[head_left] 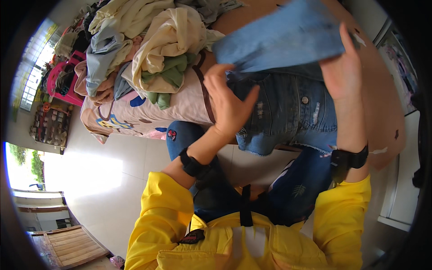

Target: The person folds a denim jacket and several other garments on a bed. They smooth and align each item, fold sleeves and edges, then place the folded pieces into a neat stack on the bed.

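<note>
A blue denim garment (288, 105) with a metal button, worn patches and a frayed hem lies before me at the bed's edge. Its upper part (281, 38) is raised and folded across, blurred by motion. My right hand (342, 74) has the right end of this raised part, thumb side up, some fingers hidden behind the cloth. Beside the left end is my left hand (231, 101), its thumb spread away from bent fingers; the fingertips are close to the denim, and whether they touch is unclear.
A heap of crumpled clothes (171, 36), cream, pale blue and green, covers the left of the bed. A patterned pink cloth (148, 110) hangs over the bed's edge. Farther left are a pink basket (63, 81) and a rack (51, 126). A wooden piece of furniture (74, 247) stands lower left.
</note>
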The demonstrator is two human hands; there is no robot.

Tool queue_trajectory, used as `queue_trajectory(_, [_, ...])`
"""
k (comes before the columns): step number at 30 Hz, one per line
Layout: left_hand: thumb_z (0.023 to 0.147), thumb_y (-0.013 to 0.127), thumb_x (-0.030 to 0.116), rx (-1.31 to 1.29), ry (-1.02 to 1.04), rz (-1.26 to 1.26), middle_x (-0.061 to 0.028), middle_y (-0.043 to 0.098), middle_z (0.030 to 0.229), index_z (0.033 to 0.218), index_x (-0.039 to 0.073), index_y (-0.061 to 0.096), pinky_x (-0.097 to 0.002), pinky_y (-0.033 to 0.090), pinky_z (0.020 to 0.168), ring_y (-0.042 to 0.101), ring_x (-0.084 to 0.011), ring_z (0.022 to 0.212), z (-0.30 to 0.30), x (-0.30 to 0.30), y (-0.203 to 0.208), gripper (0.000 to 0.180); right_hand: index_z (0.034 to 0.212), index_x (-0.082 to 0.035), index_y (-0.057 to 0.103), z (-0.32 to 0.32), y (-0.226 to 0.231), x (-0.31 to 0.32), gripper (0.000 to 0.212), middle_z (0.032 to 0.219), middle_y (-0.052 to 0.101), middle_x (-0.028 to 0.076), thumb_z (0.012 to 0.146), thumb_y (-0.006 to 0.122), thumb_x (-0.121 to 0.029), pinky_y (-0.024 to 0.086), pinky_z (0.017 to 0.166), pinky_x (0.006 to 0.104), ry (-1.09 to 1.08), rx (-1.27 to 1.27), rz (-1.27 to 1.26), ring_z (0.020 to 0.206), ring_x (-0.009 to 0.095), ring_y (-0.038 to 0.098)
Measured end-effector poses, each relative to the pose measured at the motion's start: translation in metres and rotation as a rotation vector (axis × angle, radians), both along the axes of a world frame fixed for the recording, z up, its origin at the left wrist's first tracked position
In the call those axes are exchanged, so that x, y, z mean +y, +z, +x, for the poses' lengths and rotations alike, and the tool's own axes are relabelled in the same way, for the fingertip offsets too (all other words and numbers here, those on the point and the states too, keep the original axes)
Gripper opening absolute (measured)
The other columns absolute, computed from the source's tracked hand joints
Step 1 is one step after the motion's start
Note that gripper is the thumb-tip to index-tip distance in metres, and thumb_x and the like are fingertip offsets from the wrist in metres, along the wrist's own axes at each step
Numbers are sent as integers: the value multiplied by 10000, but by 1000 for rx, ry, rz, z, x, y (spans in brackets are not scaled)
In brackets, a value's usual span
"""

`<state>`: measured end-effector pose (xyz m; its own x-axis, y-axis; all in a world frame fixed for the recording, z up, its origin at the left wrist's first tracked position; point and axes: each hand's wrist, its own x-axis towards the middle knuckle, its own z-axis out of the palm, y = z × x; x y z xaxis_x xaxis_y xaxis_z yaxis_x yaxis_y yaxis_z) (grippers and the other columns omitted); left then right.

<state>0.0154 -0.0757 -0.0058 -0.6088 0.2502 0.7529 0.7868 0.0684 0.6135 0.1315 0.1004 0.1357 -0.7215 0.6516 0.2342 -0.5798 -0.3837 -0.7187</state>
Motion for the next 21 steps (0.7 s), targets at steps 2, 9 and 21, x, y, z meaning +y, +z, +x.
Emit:
queue_trajectory(2, [749,813,85,-245,-125,141,-109,546,1056,1160,28,509,-346,466,797,549,-234,954,-21,-5,-3,514,1277,-34,561,-13,16,-39,350,1223,604,59,988,582,-231,475,961,360,244,16,413,1134,160,562])
queue_trajectory(9, [950,656,139,-838,-394,629,-143,606,1165,1292,-55,482,-300,554,860,621,-229,1082,-22,-51,-9,430,1178,-39,679,-84,-8,-67,316,1032,718,112,904,694,-195,531,803,306,-35,-136,1346,890,180,686])
queue_trajectory(21, [937,583,179,-1392,-269,537,-180,670,870,793,-9,535,-353,567,830,693,-328,946,-6,-83,-12,241,1278,-120,621,-115,-133,-51,542,1310,592,75,856,663,-457,283,1048,508,-257,-540,1930,1264,237,499])
